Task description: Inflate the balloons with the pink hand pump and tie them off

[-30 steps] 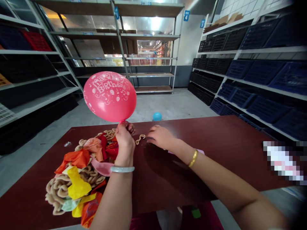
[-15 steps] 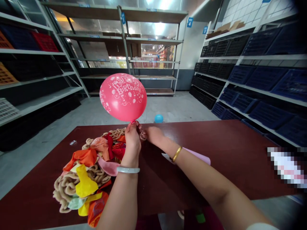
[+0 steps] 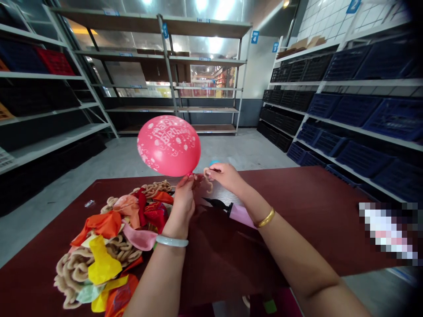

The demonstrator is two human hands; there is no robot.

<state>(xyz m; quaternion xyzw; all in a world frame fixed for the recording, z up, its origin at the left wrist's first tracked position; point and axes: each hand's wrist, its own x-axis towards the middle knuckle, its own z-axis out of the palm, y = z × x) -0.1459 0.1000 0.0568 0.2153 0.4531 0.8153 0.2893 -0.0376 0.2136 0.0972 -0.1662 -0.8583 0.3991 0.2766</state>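
Observation:
A blown-up pink balloon (image 3: 168, 145) with white birthday print floats above the table's far edge. My left hand (image 3: 185, 191) is closed around its neck. To the right, my right hand (image 3: 226, 176) pinches a piece of beige cord (image 3: 208, 180), whose loose end curls downward. Below my right wrist lies a lilac balloon pump (image 3: 242, 215) with a black nozzle. Left of my left forearm is a heap of beige cord (image 3: 74, 268) mixed with limp balloons, among them a yellow balloon (image 3: 102, 262), an orange balloon (image 3: 102, 224) and a pink balloon (image 3: 140, 237).
The dark red table (image 3: 297, 220) spans the foreground. A blue balloon (image 3: 215, 162) shows partly behind my right hand. Metal shelves (image 3: 205, 61) stand at the back, and racks with blue crates (image 3: 353, 114) line the right. A small clear scrap (image 3: 89, 203) lies at the table's left.
My right hand has moved right and up, away from my left hand, drawing the cord out. The balloon sits slightly lower and more tilted. The view has shifted a little.

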